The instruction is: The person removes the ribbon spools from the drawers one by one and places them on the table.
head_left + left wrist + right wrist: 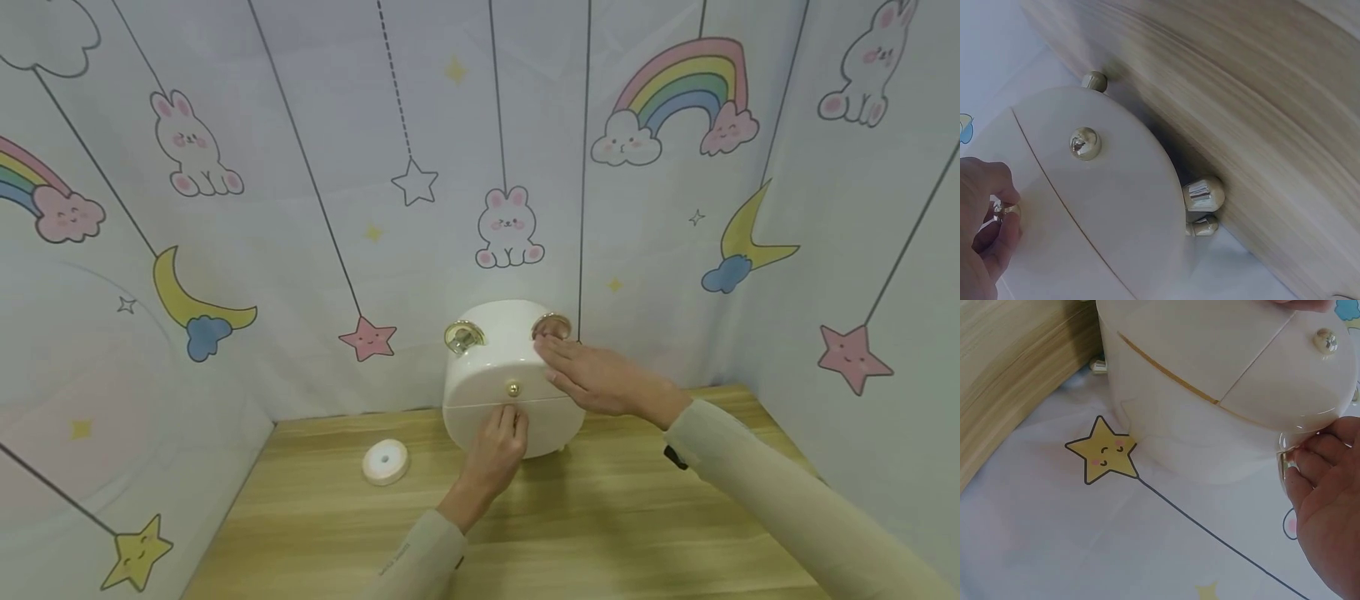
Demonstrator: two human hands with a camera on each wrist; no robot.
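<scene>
A glossy white rounded box (472, 387) with gold ear-like parts on top stands against the back cloth. One gold knob (513, 389) on its front is uncovered. Below that knob and a seam, my left hand (491, 458) is at the front; the left wrist view shows thumb and fingers of this hand (982, 219) pinching another gold knob (1007, 211). A further gold knob (1085, 144) sits nearer the feet. My right hand (600, 379) rests with extended fingers on the box's top edge, against the right gold ear (551, 326); its fingertips partly hide that ear.
A small round white disc (386, 462) with a pale rim lies on the wood-grain table (622, 533), left of the box. Cloth walls (300, 250) printed with rabbits, stars, moons and rainbows enclose the back and sides. Short gold feet (1204, 194) support the box.
</scene>
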